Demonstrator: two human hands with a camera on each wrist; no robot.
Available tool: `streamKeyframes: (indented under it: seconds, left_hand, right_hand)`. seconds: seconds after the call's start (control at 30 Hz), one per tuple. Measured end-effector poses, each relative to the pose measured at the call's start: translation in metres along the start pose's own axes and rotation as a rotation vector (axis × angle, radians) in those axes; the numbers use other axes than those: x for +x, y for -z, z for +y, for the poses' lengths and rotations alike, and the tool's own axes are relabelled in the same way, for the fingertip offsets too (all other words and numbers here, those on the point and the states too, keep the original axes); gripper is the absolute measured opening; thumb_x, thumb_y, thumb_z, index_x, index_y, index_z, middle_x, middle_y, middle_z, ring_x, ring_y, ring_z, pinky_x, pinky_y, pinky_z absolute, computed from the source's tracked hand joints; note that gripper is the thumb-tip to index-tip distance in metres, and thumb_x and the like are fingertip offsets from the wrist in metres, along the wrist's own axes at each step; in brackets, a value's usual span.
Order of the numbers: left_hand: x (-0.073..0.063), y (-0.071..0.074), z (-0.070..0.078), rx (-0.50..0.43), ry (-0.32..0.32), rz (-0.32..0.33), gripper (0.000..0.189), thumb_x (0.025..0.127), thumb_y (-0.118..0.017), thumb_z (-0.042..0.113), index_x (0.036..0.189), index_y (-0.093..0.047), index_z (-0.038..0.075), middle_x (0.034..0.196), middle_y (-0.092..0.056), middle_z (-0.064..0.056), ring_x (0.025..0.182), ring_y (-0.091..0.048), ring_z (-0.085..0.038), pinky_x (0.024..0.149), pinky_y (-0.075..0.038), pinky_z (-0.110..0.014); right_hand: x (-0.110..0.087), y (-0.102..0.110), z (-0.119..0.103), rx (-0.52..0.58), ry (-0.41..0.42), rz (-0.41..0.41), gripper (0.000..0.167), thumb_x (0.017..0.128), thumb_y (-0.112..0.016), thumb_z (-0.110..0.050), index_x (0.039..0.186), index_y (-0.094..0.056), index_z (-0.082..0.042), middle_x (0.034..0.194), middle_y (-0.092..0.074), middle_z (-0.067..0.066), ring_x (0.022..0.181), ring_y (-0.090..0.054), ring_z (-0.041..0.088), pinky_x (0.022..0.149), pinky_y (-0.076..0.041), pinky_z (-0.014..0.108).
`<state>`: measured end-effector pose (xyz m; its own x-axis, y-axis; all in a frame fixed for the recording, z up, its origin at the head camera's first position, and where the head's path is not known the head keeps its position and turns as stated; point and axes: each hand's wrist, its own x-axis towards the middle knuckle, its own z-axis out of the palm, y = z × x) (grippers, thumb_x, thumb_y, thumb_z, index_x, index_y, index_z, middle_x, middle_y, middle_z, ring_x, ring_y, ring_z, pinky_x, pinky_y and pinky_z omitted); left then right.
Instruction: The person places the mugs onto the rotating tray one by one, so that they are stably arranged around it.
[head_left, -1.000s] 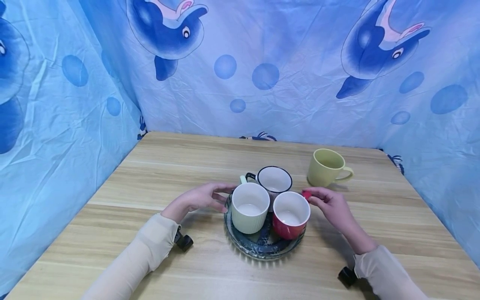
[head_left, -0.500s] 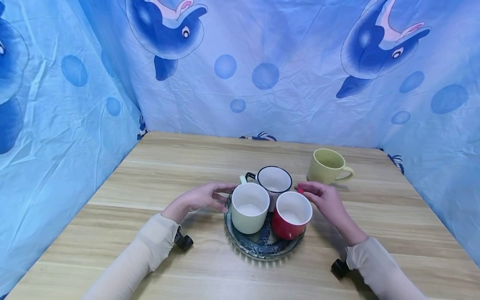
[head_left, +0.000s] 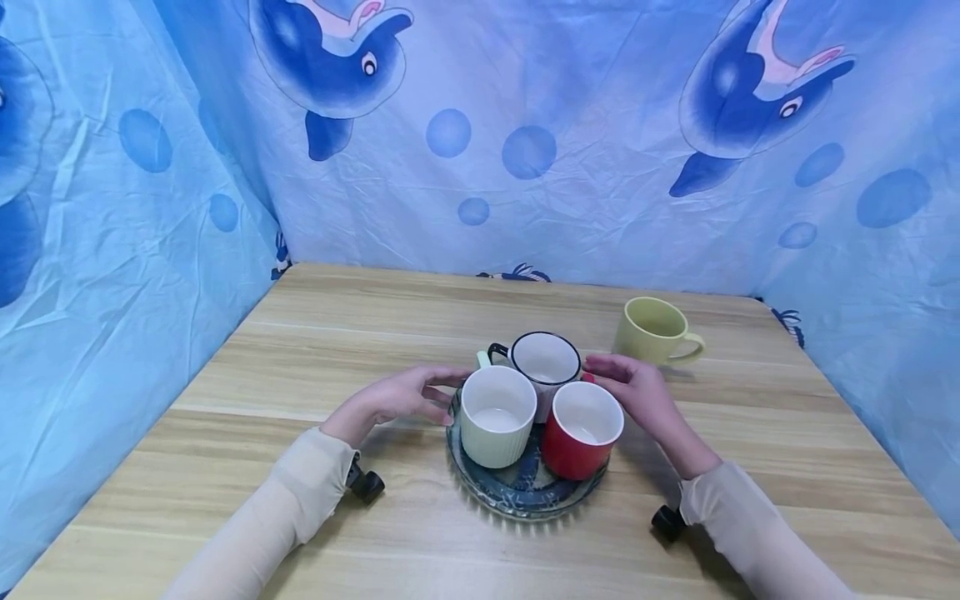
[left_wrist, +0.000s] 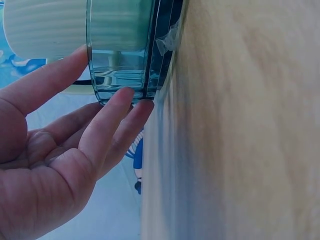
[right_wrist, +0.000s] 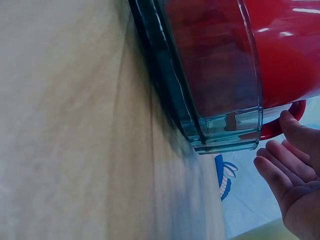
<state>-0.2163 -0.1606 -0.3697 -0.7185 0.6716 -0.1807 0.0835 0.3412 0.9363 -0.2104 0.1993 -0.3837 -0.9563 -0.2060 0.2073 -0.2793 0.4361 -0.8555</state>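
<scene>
A round blue glass dish (head_left: 525,498) carries three mugs: a pale green ribbed mug (head_left: 491,442), a white enamel mug with a dark rim (head_left: 551,392) and a red mug (head_left: 573,457). My left hand (head_left: 408,393) touches the dish's left side; in the left wrist view its fingertips (left_wrist: 125,95) lie at the glass wall, fingers spread. On the right, my right hand (head_left: 633,387) is behind the red mug. Its thumb touches the red handle (right_wrist: 298,111), which points away from me, while the other fingers extend loosely beside the dish.
A yellow-green mug (head_left: 651,333) stands on the wooden table (head_left: 360,308) behind my right hand, its handle to the right. Blue dolphin-print cloth (head_left: 480,167) hangs behind the table and along both sides.
My right hand has moved left and away from me, turning the red mug so its handle swings toward the back. Its grip on the handle has loosened. My left hand stays in place.
</scene>
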Motion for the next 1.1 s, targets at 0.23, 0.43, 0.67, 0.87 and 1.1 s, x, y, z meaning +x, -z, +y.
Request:
streamKeyframes:
  seconds: [0.23, 0.43, 0.67, 0.87, 1.1]
  left_hand:
    - [-0.0017, -0.0006, 0.0004, 0.009, 0.007, -0.002, 0.080, 0.081, -0.069, -0.006, 0.150, -0.029, -0.001, 0.153, -0.032, -0.026, 0.132, -0.045, -0.046, 0.099, -0.054, -0.041]
    - [-0.0009, -0.0014, 0.0010, 0.007, 0.009, -0.002, 0.080, 0.080, -0.070, -0.005, 0.150, -0.029, -0.001, 0.153, -0.032, -0.025, 0.132, -0.045, -0.046, 0.100, -0.054, -0.042]
    - [-0.0004, -0.0019, 0.0002, 0.011, 0.003, 0.003, 0.080, 0.080, -0.070, -0.005, 0.149, -0.030, -0.001, 0.153, -0.032, -0.026, 0.133, -0.044, -0.046, 0.101, -0.053, -0.042]
    - [-0.0003, -0.0024, 0.0005, 0.024, -0.002, 0.006, 0.080, 0.080, -0.071, -0.003, 0.149, -0.031, -0.001, 0.154, -0.031, -0.025, 0.137, -0.039, -0.046, 0.104, -0.050, -0.044]
    - [-0.0014, -0.0018, -0.0010, 0.024, -0.016, 0.006, 0.079, 0.082, -0.069, -0.003, 0.149, -0.029, -0.004, 0.152, -0.033, -0.027, 0.134, -0.042, -0.046, 0.101, -0.053, -0.042]
  right_hand:
    - [0.0052, -0.0036, -0.0014, 0.008, -0.034, -0.014, 0.039, 0.088, -0.069, -0.010, 0.122, -0.062, 0.006, 0.116, -0.068, 0.025, 0.094, -0.064, -0.007, 0.082, -0.052, 0.009]
    - [0.0071, -0.0032, -0.0018, -0.002, -0.003, -0.025, 0.036, 0.088, -0.069, -0.009, 0.120, -0.063, 0.007, 0.114, -0.068, 0.025, 0.091, -0.062, -0.011, 0.082, -0.052, 0.009]
    - [0.0066, -0.0015, 0.0001, 0.005, 0.003, -0.048, 0.037, 0.089, -0.068, -0.008, 0.122, -0.062, 0.008, 0.116, -0.067, 0.027, 0.093, -0.062, -0.011, 0.083, -0.052, 0.009]
    - [0.0034, 0.0000, 0.0021, 0.091, 0.008, -0.081, 0.040, 0.088, -0.064, 0.003, 0.126, -0.055, 0.014, 0.121, -0.061, 0.034, 0.099, -0.065, -0.002, 0.088, -0.056, 0.017]
    - [0.0011, 0.0033, 0.0059, 0.095, 0.032, -0.097, 0.042, 0.087, -0.060, 0.009, 0.127, -0.050, 0.018, 0.123, -0.058, 0.037, 0.099, -0.062, -0.006, 0.090, -0.056, 0.018]
